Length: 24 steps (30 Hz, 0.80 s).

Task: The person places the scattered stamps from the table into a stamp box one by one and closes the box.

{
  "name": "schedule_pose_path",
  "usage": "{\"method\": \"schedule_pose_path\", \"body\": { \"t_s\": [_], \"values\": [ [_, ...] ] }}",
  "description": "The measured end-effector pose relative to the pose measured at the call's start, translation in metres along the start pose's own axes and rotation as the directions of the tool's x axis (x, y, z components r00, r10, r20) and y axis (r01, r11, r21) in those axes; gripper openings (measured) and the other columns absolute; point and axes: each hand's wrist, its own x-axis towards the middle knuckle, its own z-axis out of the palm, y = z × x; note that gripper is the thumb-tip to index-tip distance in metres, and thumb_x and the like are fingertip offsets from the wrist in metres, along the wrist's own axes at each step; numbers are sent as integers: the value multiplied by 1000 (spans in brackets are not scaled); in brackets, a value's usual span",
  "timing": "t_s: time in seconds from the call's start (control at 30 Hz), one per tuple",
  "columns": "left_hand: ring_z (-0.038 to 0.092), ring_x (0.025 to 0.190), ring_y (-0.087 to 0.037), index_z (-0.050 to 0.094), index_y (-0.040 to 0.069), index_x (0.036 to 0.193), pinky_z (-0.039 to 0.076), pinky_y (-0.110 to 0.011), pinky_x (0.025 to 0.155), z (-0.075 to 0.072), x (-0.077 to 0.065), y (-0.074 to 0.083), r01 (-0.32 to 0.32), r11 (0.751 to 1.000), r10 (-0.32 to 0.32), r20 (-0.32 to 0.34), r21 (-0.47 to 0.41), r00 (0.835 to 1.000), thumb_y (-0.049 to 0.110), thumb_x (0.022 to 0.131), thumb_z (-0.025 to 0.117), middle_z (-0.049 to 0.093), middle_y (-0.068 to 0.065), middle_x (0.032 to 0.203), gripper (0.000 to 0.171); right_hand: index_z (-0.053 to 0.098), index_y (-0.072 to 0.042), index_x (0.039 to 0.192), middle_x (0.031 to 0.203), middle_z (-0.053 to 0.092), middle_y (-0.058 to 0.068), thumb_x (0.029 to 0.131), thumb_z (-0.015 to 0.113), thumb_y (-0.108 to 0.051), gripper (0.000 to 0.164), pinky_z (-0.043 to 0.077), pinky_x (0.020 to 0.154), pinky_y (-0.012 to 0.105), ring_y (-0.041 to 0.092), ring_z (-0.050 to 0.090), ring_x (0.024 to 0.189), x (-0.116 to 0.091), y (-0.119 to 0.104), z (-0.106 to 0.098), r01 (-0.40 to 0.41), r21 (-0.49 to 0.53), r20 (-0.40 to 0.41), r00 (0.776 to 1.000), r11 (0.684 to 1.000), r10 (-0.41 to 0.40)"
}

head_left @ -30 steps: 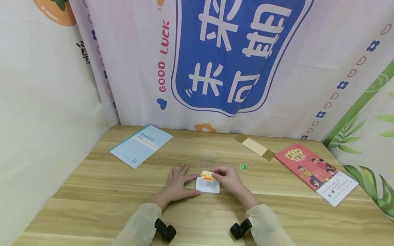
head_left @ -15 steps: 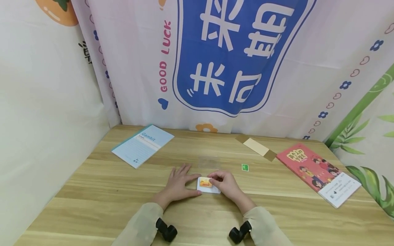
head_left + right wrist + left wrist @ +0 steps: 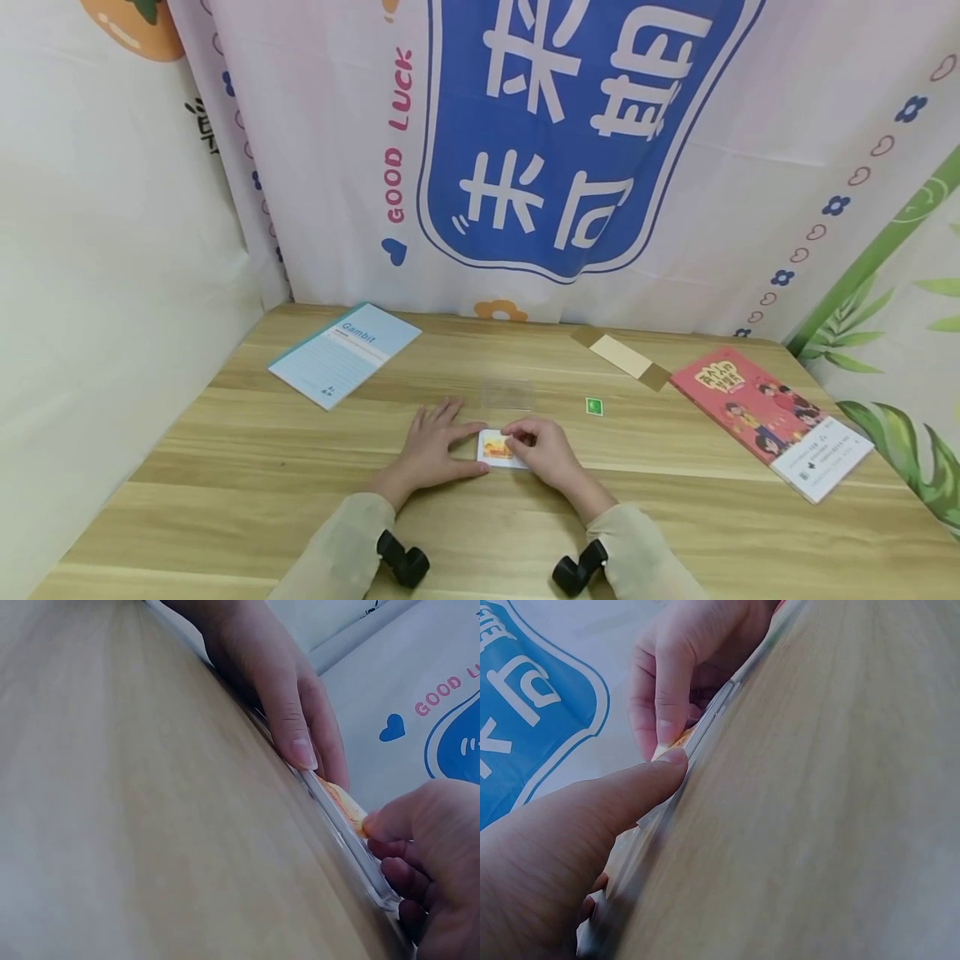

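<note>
On top of the white case (image 3: 506, 464) lies an orange sticker (image 3: 496, 449), its right side clamped in the right hand (image 3: 551, 455). Left hand (image 3: 429, 452): grip apart, thumb and forefinger touching the case's left edge. Beyond the case: clear sheet (image 3: 507, 394); farther right, green sticker (image 3: 594, 407).
</note>
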Motion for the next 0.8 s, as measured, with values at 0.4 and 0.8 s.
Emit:
{"method": "schedule_pose_path", "body": {
  "t_s": [0.4,0.8],
  "values": [
    [13,126,-33,55,24,118,3,-57,94,0,0,0,-6,1000,6,-7,-1,1000,60,69,58,25,-17,136,61,66,-3,82,67,50,-4,75,63,1,8,39,51,21,9,44,59,0,-1,3,21,-57,-20,1000,998,-22],
    [13,126,-33,55,24,118,2,-57,94,1,1,0,-2,1000,2,-9,-2,1000,59,69,58,26,-16,136,61,64,-3,77,68,49,-4,74,63,0,5,39,52,21,9,44,60,-1,-4,5,24,-98,-53,998,995,-29]
  ]
}}
